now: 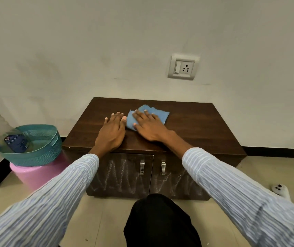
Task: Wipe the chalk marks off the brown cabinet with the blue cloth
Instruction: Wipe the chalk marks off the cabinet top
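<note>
Left hand point(112, 133): flat on cabinet point(205, 127), fingers spread, holding nothing.
Right hand point(149, 127): fingers open, pressing cloth point(157, 114).
Writing: none readable.

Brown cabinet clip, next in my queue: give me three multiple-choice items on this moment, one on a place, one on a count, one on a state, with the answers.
1. Where does the blue cloth lie?
A. On top of the brown cabinet
B. In the teal basket
C. On the floor

2. How many metal handles show on the cabinet doors?
A. One
B. Two
C. Four

3. What is the state of the chalk marks on the door fronts?
A. Fully wiped off
B. Present as white zigzags
C. Covered by the cloth

Answers:
1. A, the cloth lies on the cabinet top under the right hand, with the left hand flat beside it.
2. B, one handle hangs on each door beside the centre seam.
3. B, white zigzag lines run across both doors, while the cloth is up on the top.
</note>
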